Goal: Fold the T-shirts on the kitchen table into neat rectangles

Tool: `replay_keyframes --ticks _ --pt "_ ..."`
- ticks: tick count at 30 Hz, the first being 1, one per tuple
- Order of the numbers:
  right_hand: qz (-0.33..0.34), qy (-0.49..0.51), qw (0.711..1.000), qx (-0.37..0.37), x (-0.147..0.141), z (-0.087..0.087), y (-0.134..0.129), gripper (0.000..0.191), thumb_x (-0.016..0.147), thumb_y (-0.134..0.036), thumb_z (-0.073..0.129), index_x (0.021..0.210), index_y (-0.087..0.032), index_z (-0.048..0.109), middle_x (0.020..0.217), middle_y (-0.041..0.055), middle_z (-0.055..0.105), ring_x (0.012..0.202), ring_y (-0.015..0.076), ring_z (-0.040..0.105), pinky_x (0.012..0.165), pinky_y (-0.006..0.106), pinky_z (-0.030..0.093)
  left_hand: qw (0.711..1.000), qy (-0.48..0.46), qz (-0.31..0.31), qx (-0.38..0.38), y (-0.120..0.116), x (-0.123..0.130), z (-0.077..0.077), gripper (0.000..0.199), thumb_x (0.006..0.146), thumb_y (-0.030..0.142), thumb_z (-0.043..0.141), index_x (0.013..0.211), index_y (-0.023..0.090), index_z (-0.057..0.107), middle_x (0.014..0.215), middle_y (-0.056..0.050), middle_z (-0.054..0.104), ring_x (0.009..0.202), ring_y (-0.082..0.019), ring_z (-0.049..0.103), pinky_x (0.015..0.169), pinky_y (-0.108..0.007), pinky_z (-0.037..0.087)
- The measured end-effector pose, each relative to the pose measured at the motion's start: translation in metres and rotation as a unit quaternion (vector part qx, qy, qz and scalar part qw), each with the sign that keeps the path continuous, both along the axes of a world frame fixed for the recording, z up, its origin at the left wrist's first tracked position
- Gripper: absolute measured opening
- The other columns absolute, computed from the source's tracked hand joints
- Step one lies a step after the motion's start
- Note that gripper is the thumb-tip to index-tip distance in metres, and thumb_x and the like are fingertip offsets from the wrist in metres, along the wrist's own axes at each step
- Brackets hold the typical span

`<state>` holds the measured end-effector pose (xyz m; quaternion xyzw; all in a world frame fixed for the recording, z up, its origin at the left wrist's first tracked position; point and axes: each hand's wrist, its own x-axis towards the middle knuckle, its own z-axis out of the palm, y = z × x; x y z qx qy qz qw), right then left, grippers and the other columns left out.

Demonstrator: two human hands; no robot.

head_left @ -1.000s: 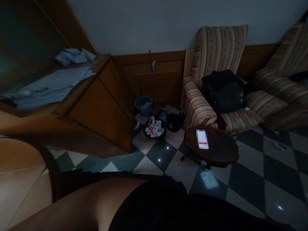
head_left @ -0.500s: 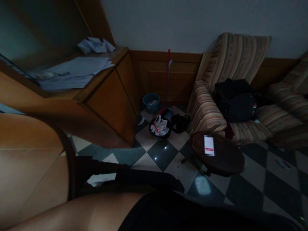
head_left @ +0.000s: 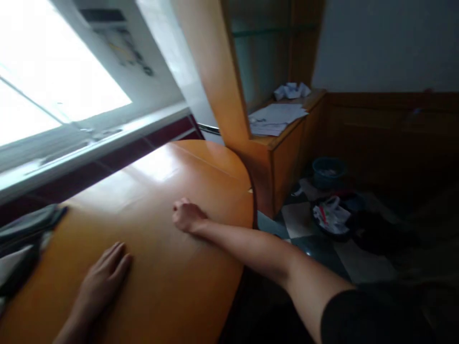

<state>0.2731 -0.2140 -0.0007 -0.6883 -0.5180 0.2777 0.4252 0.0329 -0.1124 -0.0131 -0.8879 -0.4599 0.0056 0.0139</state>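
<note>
My left hand point(head_left: 103, 277) lies flat on the glossy wooden table point(head_left: 154, 301) at the lower left, palm down, with the thumb a little apart and nothing held. Further in, near the middle of the table, my right hand point(head_left: 187, 216) rests with its fingers curled in. Whether anything is inside those curled fingers is too small and blurred to tell. The right forearm crosses the table's right edge.
Dark folded items point(head_left: 32, 229) lie at the table's left edge. A wooden cabinet point(head_left: 287, 157) with papers point(head_left: 278, 118) stands behind. On the floor are a blue basket point(head_left: 328, 174) and a bin of paper and bags point(head_left: 332, 215). A bright window is upper left.
The view has swung left, from the armchairs and small round table to the wooden table and window. Both hands have come into view; before, only part of an arm showed.
</note>
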Motion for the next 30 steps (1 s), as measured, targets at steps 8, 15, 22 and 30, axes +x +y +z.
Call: replay_keyframes --ticks 8,15,22,30 --pt "-0.009 0.028 0.996 0.085 -0.050 -0.009 0.067 0.020 0.081 -0.013 0.052 0.097 -0.017 0.064 0.111 0.0117 0.064 0.096 0.0212 0.063 0.090 0.032 0.047 0.994 -0.107 0.028 -0.001 -0.007 -0.039 -0.001 0.059 0.097 0.048 0.038 0.145 0.015 0.049 0.158 -0.011 0.039 0.147 -0.028 0.032 0.120 -0.049 0.026" --pt "0.081 0.103 0.984 0.120 -0.087 -0.020 0.117 0.031 0.072 -0.023 0.052 0.099 -0.016 0.065 0.091 0.0072 0.068 0.068 0.0179 0.061 0.066 0.031 0.049 0.986 -0.158 0.037 -0.044 -0.023 -0.049 0.003 0.057 0.097 0.047 0.046 0.150 0.024 0.044 0.159 -0.005 0.036 0.150 -0.027 0.027 0.123 -0.051 0.019" --pt "0.099 0.268 0.955 0.078 -0.078 -0.030 0.120 0.035 0.065 -0.030 0.062 0.096 -0.016 0.069 0.059 -0.0011 0.061 0.055 0.0149 0.052 0.051 0.025 0.040 0.979 -0.191 0.023 -0.062 -0.026 -0.054 0.003 0.059 0.097 0.047 0.049 0.151 0.024 0.042 0.160 -0.006 0.035 0.150 -0.026 0.026 0.124 -0.050 0.016" --pt "0.070 0.399 0.914 0.028 -0.071 -0.031 0.122 0.037 0.061 -0.032 0.074 0.096 -0.018 0.070 0.062 -0.0017 0.060 0.052 0.0116 0.049 0.046 0.022 0.036 0.973 -0.212 0.025 -0.087 -0.029 -0.056 0.007 0.061 0.095 0.044 0.053 0.152 0.026 0.041 0.160 -0.006 0.035 0.151 -0.028 0.024 0.123 -0.053 0.016"
